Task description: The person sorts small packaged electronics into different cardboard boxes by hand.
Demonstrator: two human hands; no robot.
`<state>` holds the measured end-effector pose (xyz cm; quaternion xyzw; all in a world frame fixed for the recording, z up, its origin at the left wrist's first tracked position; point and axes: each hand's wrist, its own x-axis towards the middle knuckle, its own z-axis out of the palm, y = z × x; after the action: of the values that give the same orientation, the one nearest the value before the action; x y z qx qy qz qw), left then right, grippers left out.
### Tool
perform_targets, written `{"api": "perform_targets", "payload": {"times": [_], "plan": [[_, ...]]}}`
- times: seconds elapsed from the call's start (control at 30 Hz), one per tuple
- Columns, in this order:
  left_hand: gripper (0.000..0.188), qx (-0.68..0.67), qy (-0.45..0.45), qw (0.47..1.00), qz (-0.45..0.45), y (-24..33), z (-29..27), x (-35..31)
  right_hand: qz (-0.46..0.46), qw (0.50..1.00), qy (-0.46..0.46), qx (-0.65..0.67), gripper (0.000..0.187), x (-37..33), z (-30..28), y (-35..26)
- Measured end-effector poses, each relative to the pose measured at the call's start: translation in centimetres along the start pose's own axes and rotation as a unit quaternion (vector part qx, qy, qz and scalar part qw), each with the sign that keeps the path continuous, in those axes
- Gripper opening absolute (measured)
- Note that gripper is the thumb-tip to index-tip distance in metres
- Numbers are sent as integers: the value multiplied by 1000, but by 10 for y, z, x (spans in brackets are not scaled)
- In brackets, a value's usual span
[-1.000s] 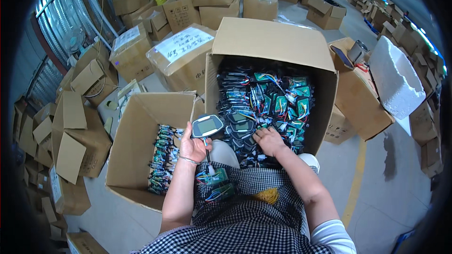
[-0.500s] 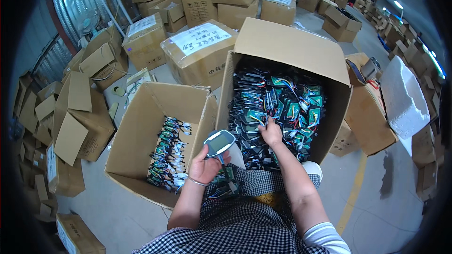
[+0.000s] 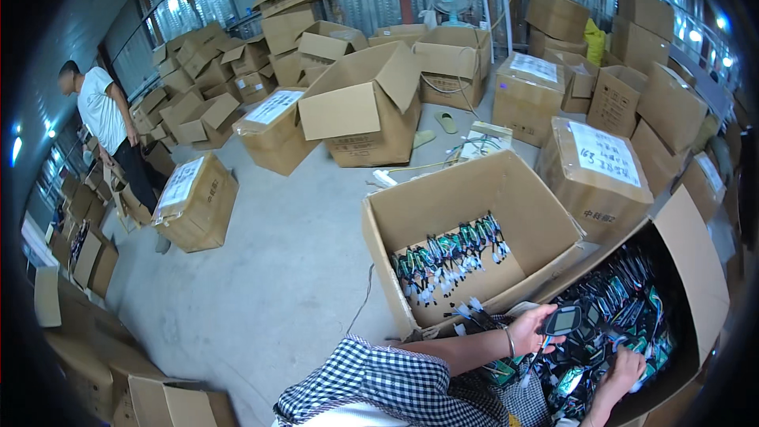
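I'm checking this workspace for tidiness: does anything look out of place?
Yes: a green slipper and what looks like its mate lie unworn on the floor near an open carton, odd in a work area.

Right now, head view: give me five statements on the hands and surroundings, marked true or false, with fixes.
1. The left hand holds a dark, rounded display unit with a grey screen. True.
2. A silver metal bracelet circles the right wrist. False: the left.
3. The right hand is at the open brown cardboard box containing green circuit boards. True.
4. Two pale green slippers sit atop a box. False: they're on the grey floor.
5. The person in the white T-shirt is seated. False: standing.
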<state>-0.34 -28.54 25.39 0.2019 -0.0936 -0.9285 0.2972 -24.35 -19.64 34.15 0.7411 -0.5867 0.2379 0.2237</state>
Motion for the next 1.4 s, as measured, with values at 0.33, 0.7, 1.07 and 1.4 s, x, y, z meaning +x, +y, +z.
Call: {"api": "perform_targets", "payload": {"times": [0.33,0.7,1.07,1.4], "plan": [[48,97,35,982,-157,-54,32,-11,-116,983,-137,-46,40,-26,-25,-90],[33,91,-31,995,18,-32,45,-26,179,932,-50,312,37,-28,-41,-134],[44,260,-170,951,0,-81,85,-46,518,480,166,688,63,-73,-57,-80],[77,369,-162,914,-55,-102,84,-49,461,586,344,571,38,-122,-35,-81]]}}
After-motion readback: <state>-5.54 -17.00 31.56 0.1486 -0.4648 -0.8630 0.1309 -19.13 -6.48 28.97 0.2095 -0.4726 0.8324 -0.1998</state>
